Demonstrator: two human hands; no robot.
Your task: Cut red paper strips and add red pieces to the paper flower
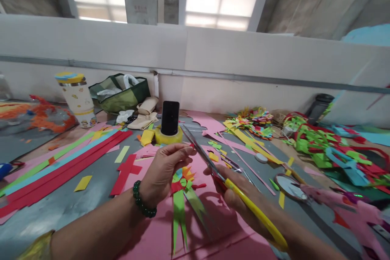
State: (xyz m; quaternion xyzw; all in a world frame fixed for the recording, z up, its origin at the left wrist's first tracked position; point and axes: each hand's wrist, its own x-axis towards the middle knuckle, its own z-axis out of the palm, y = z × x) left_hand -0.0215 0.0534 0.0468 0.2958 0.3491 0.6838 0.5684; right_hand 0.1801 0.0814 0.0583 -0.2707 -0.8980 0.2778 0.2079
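Observation:
My left hand [163, 170], with a green bead bracelet on the wrist, pinches a small red piece [192, 145] between thumb and fingertips. Most of that piece is hidden by the fingers. In my right hand [243, 191] is a pair of scissors [256, 212] with yellow handles, its blades pointing up and left beside the red piece. Whether the blades touch it I cannot tell. Below both hands, a cut-paper ornament [179, 211] with green tails, red sides and an orange top lies on a pink sheet [152, 227].
A phone [170, 117] stands upright in a yellow tape roll [164, 137]. Long red strips [76, 158] and a tumbler [76, 99] are at left. A pink glue gun [344, 211] and a heap of green and red paper pieces [323, 142] lie at right.

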